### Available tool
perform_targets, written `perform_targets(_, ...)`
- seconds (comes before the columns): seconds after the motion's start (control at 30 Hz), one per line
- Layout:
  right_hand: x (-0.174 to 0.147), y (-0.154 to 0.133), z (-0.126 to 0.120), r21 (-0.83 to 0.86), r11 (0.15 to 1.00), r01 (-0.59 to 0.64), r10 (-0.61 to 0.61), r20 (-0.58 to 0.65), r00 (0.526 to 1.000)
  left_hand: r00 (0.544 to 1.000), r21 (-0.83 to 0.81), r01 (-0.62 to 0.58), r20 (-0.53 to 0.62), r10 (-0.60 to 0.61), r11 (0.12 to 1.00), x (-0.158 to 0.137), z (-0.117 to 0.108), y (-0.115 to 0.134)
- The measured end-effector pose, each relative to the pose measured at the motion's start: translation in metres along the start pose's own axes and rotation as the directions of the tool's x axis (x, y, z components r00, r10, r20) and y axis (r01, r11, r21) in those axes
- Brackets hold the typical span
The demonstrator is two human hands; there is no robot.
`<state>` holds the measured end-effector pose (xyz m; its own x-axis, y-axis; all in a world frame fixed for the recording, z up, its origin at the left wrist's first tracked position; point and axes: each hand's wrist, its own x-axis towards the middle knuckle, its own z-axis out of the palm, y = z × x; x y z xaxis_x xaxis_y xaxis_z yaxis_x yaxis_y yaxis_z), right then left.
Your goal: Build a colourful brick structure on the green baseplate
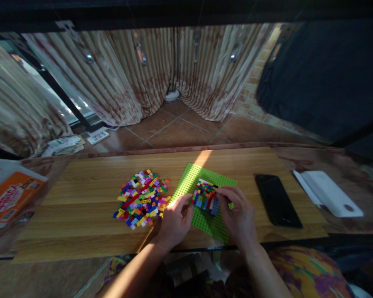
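Note:
A small build of many-coloured toy bricks (203, 198) stands on the lime-green studded baseplate (213, 229). My left hand (176, 219) has its thumb and forefinger bent together against the left side of the build. At the upper right edge, the fingertips of my right hand (240, 212) pinch a small dark toy brick (215, 186), partly hidden by them. A bright green brick (231, 205) shows beside the fingers of that hand. Left of the baseplate lies a loose heap of mixed toy bricks (143, 198), close to my left hand.
The wooden board (90, 198) bears everything at hand. To the right lie a black phone (278, 200) and a white phone case (335, 194). An orange-labelled plastic container (12, 192) stands far left. Beyond the board are a tiled floor (183, 128) and striped curtains (155, 74).

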<state>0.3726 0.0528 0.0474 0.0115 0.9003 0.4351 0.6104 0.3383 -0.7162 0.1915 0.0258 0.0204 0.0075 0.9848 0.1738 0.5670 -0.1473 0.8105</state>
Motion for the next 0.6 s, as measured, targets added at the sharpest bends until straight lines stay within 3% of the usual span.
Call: perform_targets(0.6,-0.014,0.004,0.012,-0.223,0.966,0.132,-0.122,0.059,0.991,1.000,-0.007,-0.011,-0.020,0.011,1.000,0.001,-0.001,0.000)
